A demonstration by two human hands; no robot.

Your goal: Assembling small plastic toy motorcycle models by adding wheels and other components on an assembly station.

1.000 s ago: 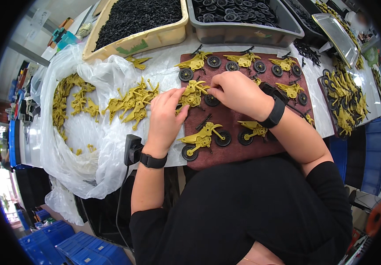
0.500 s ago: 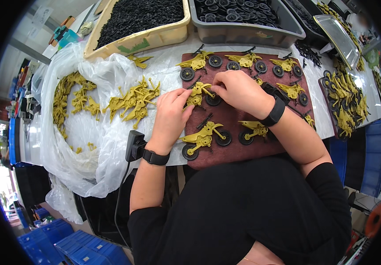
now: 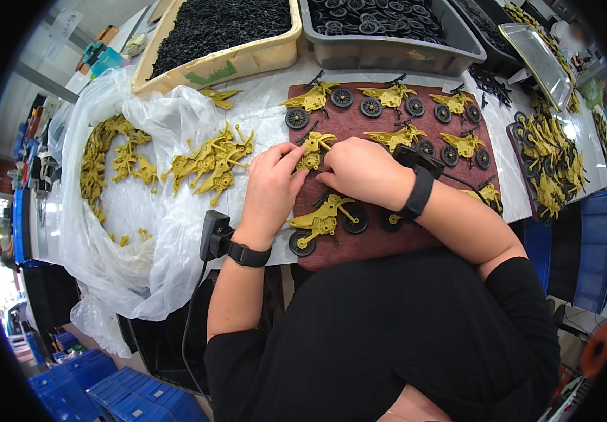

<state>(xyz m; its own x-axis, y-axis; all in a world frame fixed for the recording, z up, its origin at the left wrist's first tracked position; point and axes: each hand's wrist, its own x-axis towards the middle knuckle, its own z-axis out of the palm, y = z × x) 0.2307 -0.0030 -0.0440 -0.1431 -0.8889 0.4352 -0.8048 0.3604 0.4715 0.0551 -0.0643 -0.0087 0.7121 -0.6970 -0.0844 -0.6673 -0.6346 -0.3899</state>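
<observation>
Between my hands a yellow toy motorcycle (image 3: 312,145) lies on the dark red mat (image 3: 416,243). My left hand (image 3: 272,179) is closed on its left side, thumb and fingers gripping the body. At its lower right side, my right hand (image 3: 363,172) is bent with fingers closed; the fingertips touch the motorcycle area, but what they hold is hidden. Below lies another yellow motorcycle (image 3: 321,218) with black wheels fitted. Further motorcycles with wheels, such as one yellow motorcycle (image 3: 462,145) at the right, stand in rows on the mat.
A cream bin (image 3: 275,60) of small black parts and a grey bin (image 3: 402,60) of black wheels stand behind the mat. At left, yellow body pieces (image 3: 212,162) lie on a clear plastic bag (image 3: 155,281). More yellow motorcycles (image 3: 549,155) are piled at right.
My right hand has moved down and slightly left, from the motorcycle's front fork to its lower right side, uncovering the motorcycle behind it. My left hand keeps its hold.
</observation>
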